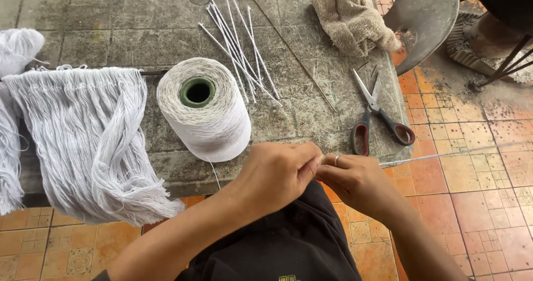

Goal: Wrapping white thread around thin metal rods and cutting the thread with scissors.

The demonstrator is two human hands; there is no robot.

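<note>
Both hands (319, 173) on thread-wrapped stick (438, 156).

Home craft workshop, outdoor patio: worn concrete bench (166, 31), orange floor tiles (461, 164), yarn cone (202, 109), scissors (377, 117).

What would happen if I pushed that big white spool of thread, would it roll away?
The big white cone-shaped spool of thread seems to stand on its wide end on the grey stone table, so it would probably slide or tip rather than roll. Once on its side, it would likely roll in a curve. Its thick winding suggests it is fairly heavy.
</note>
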